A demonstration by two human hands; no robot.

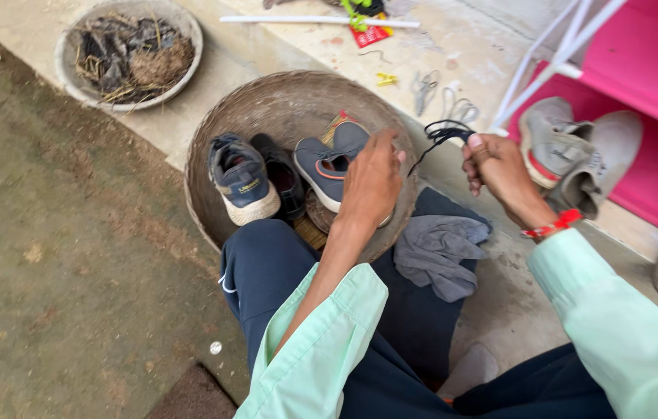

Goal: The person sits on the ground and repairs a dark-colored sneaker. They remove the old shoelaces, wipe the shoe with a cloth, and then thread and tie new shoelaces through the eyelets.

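My left hand (373, 180) is closed over a grey-blue sneaker (327, 162) with orange trim that lies in a wide woven basket (282, 97). My right hand (497, 164) pinches a black shoelace (443, 134) that runs from the shoe up to a bunch above my fingers. A second navy sneaker (240, 179) with a cream sole stands in the left of the basket, next to a black shoe (282, 175).
A grey cloth (439, 252) lies on my lap by the basket. A pair of grey shoes (577, 151) rests on a pink rack (647, 85) at right. A round pan of dry debris (129, 51) sits at top left. Scissors (424, 91) lie on the concrete.
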